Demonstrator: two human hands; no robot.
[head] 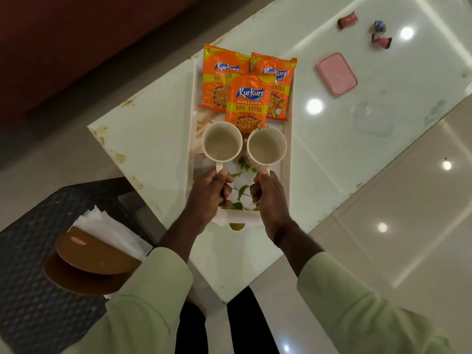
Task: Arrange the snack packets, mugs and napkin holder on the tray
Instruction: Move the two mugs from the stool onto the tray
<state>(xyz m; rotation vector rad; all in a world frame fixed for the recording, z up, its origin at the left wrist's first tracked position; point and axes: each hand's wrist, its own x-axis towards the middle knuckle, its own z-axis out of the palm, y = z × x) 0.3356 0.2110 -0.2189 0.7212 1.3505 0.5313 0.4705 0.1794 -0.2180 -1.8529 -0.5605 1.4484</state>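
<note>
While left fingers (pixel 225 191) grip left mug (pixel 221 144), right fingers (pixel 255 192) right mug (pixel 267 147), both over tray (pixel 191 159).

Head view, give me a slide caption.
Left hand and right hand hold the left mug and right mug by their handles over the floral tray, three Kurkure packets at its far end.

Readable print: three orange snack packets, upper centre of frame.
On front packet (pixel 249 100), lowest of the three: "5" at top left corner, "Kurkure" logo, "MASALA MUNCH", yellow band "50% EXTRA". On left packet (pixel 214 83), partly covered: "5" at top corner, start of "Kurkure", start of "MASALA", "50%". On right packet (pixel 279 84), partly covered: "5" at corner, most of "Kurkure", end of "MUNCH", "EXTRA". Fine print at lower edges too small to read.
</note>
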